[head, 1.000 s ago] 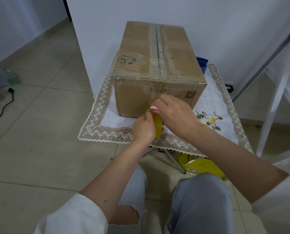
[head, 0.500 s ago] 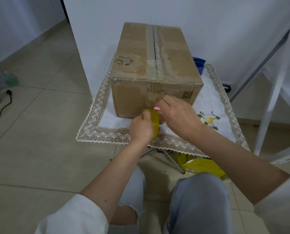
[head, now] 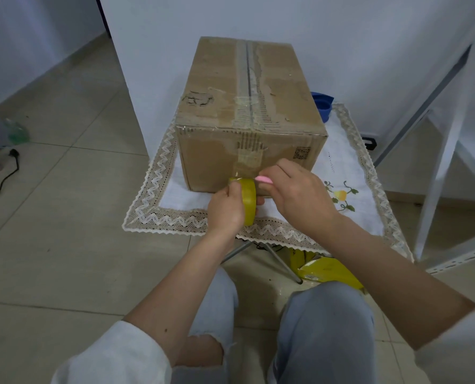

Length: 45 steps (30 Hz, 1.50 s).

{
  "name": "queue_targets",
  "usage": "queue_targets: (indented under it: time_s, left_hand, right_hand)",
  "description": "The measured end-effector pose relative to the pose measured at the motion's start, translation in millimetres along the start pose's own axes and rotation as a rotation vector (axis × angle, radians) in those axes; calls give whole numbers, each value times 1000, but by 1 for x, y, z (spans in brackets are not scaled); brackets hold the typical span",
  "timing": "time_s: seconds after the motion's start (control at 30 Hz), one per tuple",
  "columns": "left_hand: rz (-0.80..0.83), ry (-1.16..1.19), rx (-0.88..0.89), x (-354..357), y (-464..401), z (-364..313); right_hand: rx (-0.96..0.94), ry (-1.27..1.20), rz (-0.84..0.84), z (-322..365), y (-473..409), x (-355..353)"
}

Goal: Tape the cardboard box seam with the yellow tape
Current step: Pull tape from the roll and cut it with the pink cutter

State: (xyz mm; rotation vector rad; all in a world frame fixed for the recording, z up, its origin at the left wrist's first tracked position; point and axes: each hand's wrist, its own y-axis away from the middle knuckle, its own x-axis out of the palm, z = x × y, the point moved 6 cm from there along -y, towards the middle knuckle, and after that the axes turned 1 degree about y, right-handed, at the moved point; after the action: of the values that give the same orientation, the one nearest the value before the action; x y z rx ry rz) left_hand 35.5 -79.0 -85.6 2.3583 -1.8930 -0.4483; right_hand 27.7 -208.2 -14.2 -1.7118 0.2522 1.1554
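Observation:
A worn cardboard box (head: 219, 106) stands on a small table covered by a lace-edged cloth (head: 158, 217). Its centre seam (head: 248, 79) runs down the top and over the near face, with torn paper and old clear tape along it. My left hand (head: 226, 207) grips a roll of yellow tape (head: 248, 199), held upright just in front of the box's near face at its lower edge. My right hand (head: 297, 194) is at the roll's top, fingers pinched there beside a small pink object (head: 264, 179); what they pinch is hidden.
A blue container (head: 323, 105) sits behind the box at the right. A white metal rack (head: 438, 151) stands right of the table. Yellow packaging (head: 327, 270) lies on the tiled floor under the table, near my knees. A black cable (head: 6, 176) lies at far left.
Both hands have stayed together at the tape roll in front of the box. The roll now shows more of its yellow band, turned slightly toward the camera.

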Motion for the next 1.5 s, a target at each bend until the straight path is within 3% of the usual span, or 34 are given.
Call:
queue_targets:
  time_s: [0.77, 1.5]
  left_hand:
    - [20, 62, -39, 7, -5, 9]
    - [22, 28, -74, 7, 4, 0]
  right_hand:
    - [-119, 102, 23, 23, -28, 18]
    - [-51, 128, 78, 5, -6, 14]
